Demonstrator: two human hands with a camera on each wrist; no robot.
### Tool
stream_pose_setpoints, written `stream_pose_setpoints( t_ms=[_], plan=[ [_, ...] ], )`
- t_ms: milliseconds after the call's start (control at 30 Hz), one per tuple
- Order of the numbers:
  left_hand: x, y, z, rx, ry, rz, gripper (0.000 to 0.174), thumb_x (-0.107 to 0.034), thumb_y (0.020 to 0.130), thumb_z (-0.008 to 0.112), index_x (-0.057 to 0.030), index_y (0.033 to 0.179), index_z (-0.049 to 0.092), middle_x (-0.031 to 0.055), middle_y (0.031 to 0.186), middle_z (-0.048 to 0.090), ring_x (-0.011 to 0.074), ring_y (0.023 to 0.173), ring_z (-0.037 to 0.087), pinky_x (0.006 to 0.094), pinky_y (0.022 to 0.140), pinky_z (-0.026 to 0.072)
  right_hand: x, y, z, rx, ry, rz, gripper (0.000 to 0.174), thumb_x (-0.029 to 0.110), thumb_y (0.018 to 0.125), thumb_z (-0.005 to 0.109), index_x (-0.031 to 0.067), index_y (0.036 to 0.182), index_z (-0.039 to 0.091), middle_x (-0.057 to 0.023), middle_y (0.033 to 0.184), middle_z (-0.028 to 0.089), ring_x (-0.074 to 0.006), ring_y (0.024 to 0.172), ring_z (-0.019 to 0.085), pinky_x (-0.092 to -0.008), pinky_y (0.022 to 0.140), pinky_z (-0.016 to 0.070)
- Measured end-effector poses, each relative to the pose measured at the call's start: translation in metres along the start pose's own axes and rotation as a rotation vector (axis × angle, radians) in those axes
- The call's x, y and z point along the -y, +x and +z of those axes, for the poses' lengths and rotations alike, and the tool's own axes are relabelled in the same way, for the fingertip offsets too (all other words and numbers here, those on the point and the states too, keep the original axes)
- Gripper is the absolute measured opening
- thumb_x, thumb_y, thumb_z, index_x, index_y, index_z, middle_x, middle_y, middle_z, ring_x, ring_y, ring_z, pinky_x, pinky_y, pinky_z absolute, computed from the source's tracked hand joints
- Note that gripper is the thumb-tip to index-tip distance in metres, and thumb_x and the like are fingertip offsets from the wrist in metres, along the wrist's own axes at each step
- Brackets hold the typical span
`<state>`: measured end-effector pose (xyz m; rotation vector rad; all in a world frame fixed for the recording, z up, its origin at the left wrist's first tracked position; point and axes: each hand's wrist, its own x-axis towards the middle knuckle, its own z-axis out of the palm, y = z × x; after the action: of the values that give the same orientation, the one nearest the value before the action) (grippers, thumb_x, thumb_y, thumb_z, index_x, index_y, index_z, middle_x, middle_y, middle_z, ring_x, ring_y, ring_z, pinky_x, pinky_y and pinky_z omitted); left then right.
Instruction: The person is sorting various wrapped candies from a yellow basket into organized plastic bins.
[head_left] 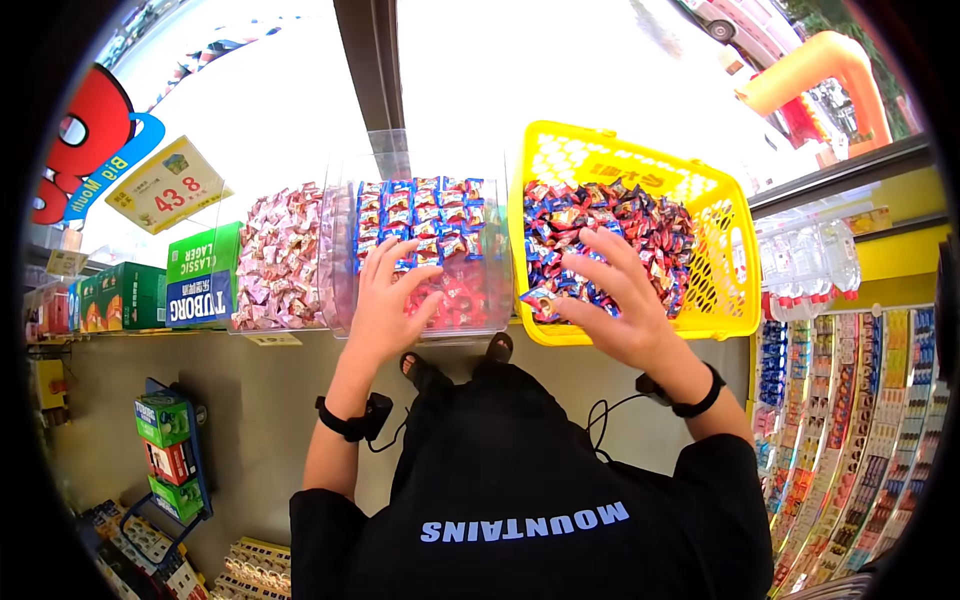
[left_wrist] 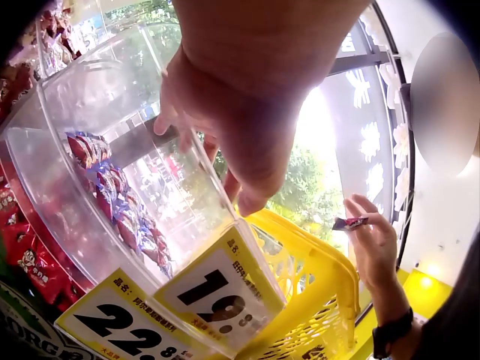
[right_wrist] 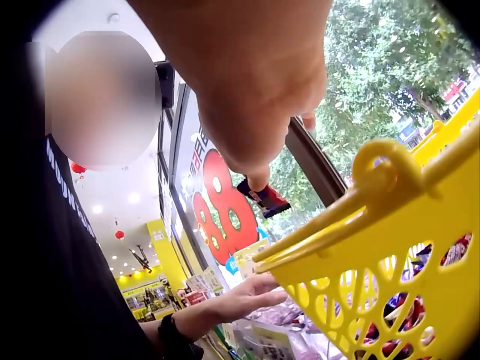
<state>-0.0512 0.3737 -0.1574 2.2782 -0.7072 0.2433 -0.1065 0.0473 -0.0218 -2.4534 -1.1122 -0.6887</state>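
yellow basket [head_left: 718, 215]: plastic for sure, molded, smooth, kinda glossy along the rim
clear bin [left_wrist: 97, 79]: see-through plastic, slick, catches glare
red-and-blue sweets [head_left: 425, 205]: shiny crinkly wrappers, foil or plastic film, can't tell which
pink sweets [head_left: 280, 260]: same crinkly deal, glossy
black shirt [head_left: 500, 450]: matt soft cloth, lighter smooth-looking lettering
price cards [left_wrist: 214, 296]: look like printed paper, flat and smooth
floor [head_left: 270, 400]: smooth, slight sheen
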Motion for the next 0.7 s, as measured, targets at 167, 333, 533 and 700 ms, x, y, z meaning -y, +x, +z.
stream_pose_setpoints(
  t_ms=[167,333,533,700],
  plan=[
    [-0.056,0.030,-0.041,0.126,-0.208,0.230,0.046,-0.032,0.081,0.092,-0.0209,0.124,0.081,0.0137,0.159,0.052,0.0440,0.154,0.037,0.0586,0.127,0.0313,0.016,-0.006,0.022,-0.090,0.024,-0.115,0.022,0.013,0.084,0.084,0.0109,0.104,0.079,-0.0085,0.146,0.065,-0.0390,0.142,0.059,-0.0681,0.120,0.0435],
    [-0.075,0.041,-0.037,0.201,-0.309,0.360,0.041,-0.032,0.080,0.092,-0.0221,0.118,0.083,0.0121,0.160,0.053,0.0427,0.155,0.036,0.0602,0.129,0.0272,0.020,-0.012,0.042,-0.147,0.084,-0.123,0.019,0.013,0.083,0.084,0.0112,0.101,0.078,-0.0081,0.146,0.066,-0.0387,0.143,0.059,-0.0682,0.120,0.0433],
    [-0.062,0.031,-0.024,0.247,-0.324,0.290,0.037,-0.025,0.077,0.095,-0.0196,0.111,0.083,0.0102,0.154,0.057,0.0424,0.157,0.034,0.0608,0.129,0.0266,0.016,-0.010,0.048,-0.126,0.053,-0.093,0.014,0.013,0.086,0.081,0.0114,0.099,0.076,-0.0087,0.148,0.066,-0.0372,0.144,0.058,-0.0666,0.120,0.0442],
    [-0.054,0.038,-0.035,0.121,-0.076,0.200,0.032,-0.023,0.074,0.095,-0.0184,0.102,0.080,0.0102,0.148,0.059,0.0433,0.154,0.038,0.0605,0.128,0.0280,0.015,-0.007,0.049,-0.097,0.026,0.018,0.021,0.013,0.087,0.079,0.0090,0.107,0.075,-0.0142,0.148,0.064,-0.0385,0.142,0.058,-0.0632,0.118,0.0450]
  ],
)
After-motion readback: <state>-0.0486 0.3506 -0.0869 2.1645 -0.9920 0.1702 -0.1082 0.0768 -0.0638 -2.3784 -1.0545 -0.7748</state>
